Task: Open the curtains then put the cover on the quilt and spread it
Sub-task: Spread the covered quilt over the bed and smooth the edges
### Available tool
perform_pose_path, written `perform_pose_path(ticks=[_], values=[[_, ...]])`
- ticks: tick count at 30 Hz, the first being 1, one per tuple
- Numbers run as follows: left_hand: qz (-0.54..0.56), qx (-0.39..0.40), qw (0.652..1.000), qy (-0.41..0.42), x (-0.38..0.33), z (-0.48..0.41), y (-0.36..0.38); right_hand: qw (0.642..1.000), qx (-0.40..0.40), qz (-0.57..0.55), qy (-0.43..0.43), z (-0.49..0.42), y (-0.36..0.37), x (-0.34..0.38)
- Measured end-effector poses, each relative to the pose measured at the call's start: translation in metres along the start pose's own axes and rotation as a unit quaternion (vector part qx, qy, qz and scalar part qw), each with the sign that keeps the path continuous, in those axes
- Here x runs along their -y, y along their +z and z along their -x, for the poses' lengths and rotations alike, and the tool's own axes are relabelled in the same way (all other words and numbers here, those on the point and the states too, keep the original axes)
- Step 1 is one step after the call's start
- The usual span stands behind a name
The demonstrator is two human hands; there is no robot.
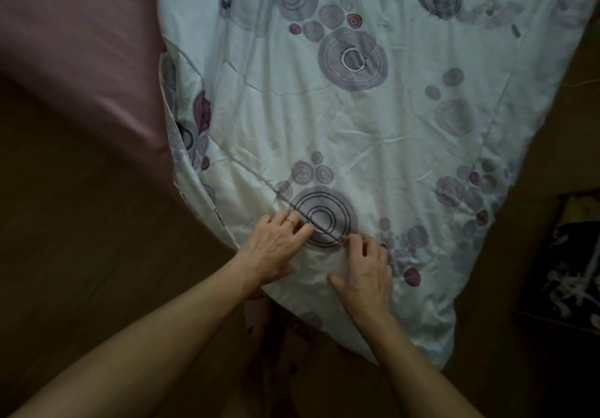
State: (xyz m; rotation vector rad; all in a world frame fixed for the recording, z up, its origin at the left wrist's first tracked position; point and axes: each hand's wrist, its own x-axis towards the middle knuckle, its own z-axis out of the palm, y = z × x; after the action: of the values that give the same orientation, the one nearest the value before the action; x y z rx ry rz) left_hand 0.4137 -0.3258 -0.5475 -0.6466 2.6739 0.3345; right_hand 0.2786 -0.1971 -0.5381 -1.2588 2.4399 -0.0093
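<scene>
White cotton quilt cover printed with purple circles [357,118] spans 12–6 o'clock on the bed; left hand [276,248] flat, fingers straight, pinning the seam; right hand [367,271] fingers curled, pinching the closure — judged: keep seam taut, advance toward 10 o'clock.

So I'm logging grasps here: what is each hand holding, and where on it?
The right hand pinches the quilt cover at a raised crease line near its near end. The left hand only rests on the cover beside that crease, fingers straight.
</scene>
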Motion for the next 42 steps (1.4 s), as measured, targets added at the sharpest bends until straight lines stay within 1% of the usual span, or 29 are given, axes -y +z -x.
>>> perform_pose_path(ticks=[2,4,6,9,12,14,15,16,18,20,22,24,26,29,32,34,35,36,38,40,41,42], values=[[-0.005,-0.008,1.0,-0.022,-0.013,-0.007,0.0,1.0,0.013,0.01,-0.001,-0.006,0.0,-0.004],[-0.001,-0.033,0.998,-0.048,-0.024,-0.016,-0.003,1.0,0.019,-0.004,-0.019,-0.017,-0.003,-0.007],[-0.004,-0.036,0.999,-0.039,-0.031,-0.026,-0.008,0.999,0.038,-0.009,-0.038,-0.029,-0.006,-0.012],[-0.002,0.021,1.0,0.006,-0.033,-0.033,-0.01,0.995,0.078,0.017,-0.057,-0.034,-0.006,-0.012],[-0.007,0.092,0.995,0.031,-0.037,-0.028,-0.011,0.991,0.11,0.022,-0.072,-0.024,-0.004,-0.01],[-0.016,0.123,0.992,0.041,-0.039,-0.029,-0.015,0.991,0.108,-0.012,-0.08,-0.018,-0.004,-0.015],[-0.014,0.121,0.992,0.041,-0.041,-0.032,-0.02,0.991,0.099,-0.039,-0.083,-0.015,-0.005,-0.021],[-0.007,0.107,0.993,0.039,-0.044,-0.034,-0.023,0.99,0.084,-0.07,-0.09,-0.011,-0.006,-0.026],[0.023,0.046,0.998,0.047,-0.056,-0.039,-0.028,0.989,0.027,-0.119,-0.089,-0.002,-0.006,-0.038],[0.055,-0.017,0.995,0.08,-0.078,-0.047,-0.028,0.991,-0.059,-0.109,-0.04,0.007,-0.005,-0.057],[0.077,-0.045,0.99,0.113,-0.104,-0.06,-0.028,0.988,-0.122,-0.081,0.037,0.014,-0.001,-0.081],[0.068,-0.055,0.987,0.132,-0.128,-0.076,-0.026,0.978,-0.154,-0.077,0.115,0.018,0.003,-0.104],[0.045,-0.05,0.988,0.142,-0.146,-0.088,-0.026,0.965,-0.153,-0.087,0.193,0.021,0.007,-0.125],[0.021,-0.036,0.989,0.144,-0.162,-0.097,-0.025,0.939,-0.114,-0.135,0.293,0.018,0.016,-0.149],[0.0,-0.031,0.986,0.161,-0.175,-0.098,-0.023,0.906,-0.127,-0.224,0.335,0.013,0.022,-0.163],[-0.01,-0.035,0.984,0.176,-0.183,-0.098,-0.022,0.869,-0.128,-0.288,0.381,0.01,0.026,-0.17],[-0.012,-0.036,0.982,0.184,-0.187,-0.097,-0.021,0.849,-0.117,-0.314,0.409,0.01,0.028,-0.175],[-0.015,-0.038,0.981,0.19,-0.19,-0.097,-0.02,0.83,-0.097,-0.335,0.435,0.011,0.031,-0.179],[-0.025,-0.035,0.978,0.204,-0.195,-0.097,-0.016,0.796,-0.031,-0.375,0.475,0.012,0.037,-0.189],[-0.031,-0.028,0.975,0.217,-0.199,-0.096,-0.011,0.747,0.035,-0.439,0.499,0.014,0.038,-0.195],[-0.028,-0.023,0.974,0.223,-0.201,-0.095,-0.008,0.723,0.051,-0.468,0.505,0.016,0.036,-0.197],[-0.026,-0.017,0.973,0.228,-0.204,-0.094,-0.006,0.711,0.052,-0.484,0.507,0.019,0.032,-0.198]])
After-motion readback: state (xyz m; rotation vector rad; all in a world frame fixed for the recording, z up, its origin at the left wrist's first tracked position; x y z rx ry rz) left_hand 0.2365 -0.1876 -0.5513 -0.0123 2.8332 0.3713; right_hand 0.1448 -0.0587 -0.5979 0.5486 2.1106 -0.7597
